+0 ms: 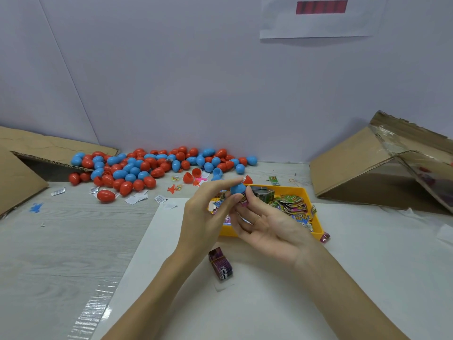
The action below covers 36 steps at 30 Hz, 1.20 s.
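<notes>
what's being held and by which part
A blue egg half, pinched on its rounded shell by the left hand; the right hand holds a packet at its open end.

Table clutter
Eggs (147, 168) lay piled beyond the fingers (215, 190), a yellow tray (318, 227) just behind, a banded bundle (220, 266) nearer.

Single wide-angle head cam, looking forward and down across the table (73, 241); left hand (206, 217) and right hand (274, 227) sitting close at centre, wall (171, 82) filling upper half.

Glossy plastic blue egg half (238, 188)
</notes>
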Available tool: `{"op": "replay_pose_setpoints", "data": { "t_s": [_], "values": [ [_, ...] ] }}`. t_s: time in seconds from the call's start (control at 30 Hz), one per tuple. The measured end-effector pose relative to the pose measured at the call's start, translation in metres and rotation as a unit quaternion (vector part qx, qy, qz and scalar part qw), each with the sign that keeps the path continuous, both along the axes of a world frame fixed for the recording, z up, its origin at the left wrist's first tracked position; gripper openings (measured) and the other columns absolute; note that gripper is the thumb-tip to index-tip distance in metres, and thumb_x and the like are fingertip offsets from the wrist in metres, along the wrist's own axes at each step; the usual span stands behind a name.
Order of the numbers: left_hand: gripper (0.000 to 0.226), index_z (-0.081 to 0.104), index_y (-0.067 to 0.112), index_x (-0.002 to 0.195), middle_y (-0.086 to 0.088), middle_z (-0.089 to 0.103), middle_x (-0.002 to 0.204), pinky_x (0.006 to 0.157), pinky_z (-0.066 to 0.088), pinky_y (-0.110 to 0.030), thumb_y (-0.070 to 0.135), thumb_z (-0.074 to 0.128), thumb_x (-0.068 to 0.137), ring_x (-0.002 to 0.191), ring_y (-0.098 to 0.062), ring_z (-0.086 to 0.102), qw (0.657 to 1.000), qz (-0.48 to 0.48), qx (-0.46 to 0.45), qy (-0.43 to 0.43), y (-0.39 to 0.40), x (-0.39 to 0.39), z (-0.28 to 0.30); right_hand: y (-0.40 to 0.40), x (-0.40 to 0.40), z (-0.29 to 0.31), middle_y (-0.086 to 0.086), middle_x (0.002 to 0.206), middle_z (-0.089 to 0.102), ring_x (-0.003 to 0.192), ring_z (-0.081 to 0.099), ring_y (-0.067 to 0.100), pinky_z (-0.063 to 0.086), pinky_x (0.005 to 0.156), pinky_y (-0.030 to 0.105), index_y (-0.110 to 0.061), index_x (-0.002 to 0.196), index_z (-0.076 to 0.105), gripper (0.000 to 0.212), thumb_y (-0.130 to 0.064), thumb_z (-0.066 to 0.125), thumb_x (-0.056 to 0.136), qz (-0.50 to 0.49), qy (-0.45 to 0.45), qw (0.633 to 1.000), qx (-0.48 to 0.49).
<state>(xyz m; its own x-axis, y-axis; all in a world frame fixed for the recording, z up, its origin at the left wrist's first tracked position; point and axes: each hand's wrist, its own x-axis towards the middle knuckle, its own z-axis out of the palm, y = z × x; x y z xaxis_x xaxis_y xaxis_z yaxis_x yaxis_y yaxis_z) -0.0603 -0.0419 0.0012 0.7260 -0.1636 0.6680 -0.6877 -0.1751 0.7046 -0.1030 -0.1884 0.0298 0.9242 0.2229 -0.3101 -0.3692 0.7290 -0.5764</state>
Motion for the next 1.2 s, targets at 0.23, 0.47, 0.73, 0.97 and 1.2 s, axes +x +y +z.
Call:
{"op": "replay_pose_setpoints", "data": {
  "t_s": [0.23, 0.47, 0.73, 0.97, 1.2],
  "values": [
    [0.027, 0.075, 0.016, 0.116, 0.01, 0.073, 0.108, 0.09, 0.047, -0.016, 0.006, 0.072, 0.092, 0.106, -0.017, 0.065, 0.999, -0.023, -0.029, 0.019, 0.0, 0.001, -0.001, 0.0, 0.001, -0.001, 0.016, 0.111, 0.076, 0.096, 0.077, 0.027, 0.063, 0.077, 0.033, -0.004, 0.118, 0.071, 0.05, -0.024, 0.084, 0.075, 0.001, 0.009, 1.0, 0.005],
    [0.017, 0.072, 0.02, 0.113, 0.009, 0.072, 0.106, 0.088, 0.046, -0.013, 0.014, 0.068, 0.097, 0.104, -0.015, 0.067, 0.999, -0.029, -0.017, 0.026, -0.003, -0.004, 0.002, 0.001, 0.001, -0.001, 0.013, 0.111, 0.076, 0.093, 0.077, 0.021, 0.062, 0.078, 0.031, -0.004, 0.123, 0.07, 0.053, -0.03, 0.081, 0.078, 0.001, -0.015, 1.0, -0.025],
    [0.039, 0.068, 0.012, 0.126, 0.002, 0.07, 0.117, 0.098, 0.051, -0.028, 0.006, 0.077, 0.089, 0.113, -0.015, 0.064, 0.995, -0.023, 0.091, -0.034, 0.004, 0.002, 0.004, -0.005, 0.0, -0.005, 0.015, 0.11, 0.077, 0.103, 0.076, 0.024, 0.062, 0.086, 0.033, -0.004, 0.115, 0.073, 0.035, -0.032, 0.071, 0.094, -0.031, -0.107, 0.98, -0.167],
    [0.033, 0.074, 0.006, 0.112, -0.002, 0.069, 0.109, 0.091, 0.055, -0.027, -0.002, 0.081, 0.081, 0.102, -0.014, 0.067, 0.986, 0.029, 0.132, -0.096, 0.002, -0.001, 0.003, 0.007, -0.002, -0.013, 0.002, 0.094, 0.081, 0.091, 0.078, 0.018, 0.062, 0.073, 0.024, -0.016, 0.107, 0.074, 0.025, -0.023, 0.083, 0.085, -0.139, -0.173, 0.912, -0.346],
    [0.04, 0.076, 0.008, 0.11, -0.003, 0.073, 0.105, 0.088, 0.053, -0.014, -0.004, 0.086, 0.073, 0.093, -0.012, 0.068, 0.98, 0.099, 0.129, -0.118, -0.003, -0.006, 0.003, 0.02, -0.004, -0.018, -0.027, 0.08, 0.075, 0.083, 0.074, -0.004, 0.057, 0.068, 0.012, -0.048, 0.085, 0.067, 0.023, -0.03, 0.081, 0.087, -0.236, -0.254, 0.81, -0.473]
  ]
}}
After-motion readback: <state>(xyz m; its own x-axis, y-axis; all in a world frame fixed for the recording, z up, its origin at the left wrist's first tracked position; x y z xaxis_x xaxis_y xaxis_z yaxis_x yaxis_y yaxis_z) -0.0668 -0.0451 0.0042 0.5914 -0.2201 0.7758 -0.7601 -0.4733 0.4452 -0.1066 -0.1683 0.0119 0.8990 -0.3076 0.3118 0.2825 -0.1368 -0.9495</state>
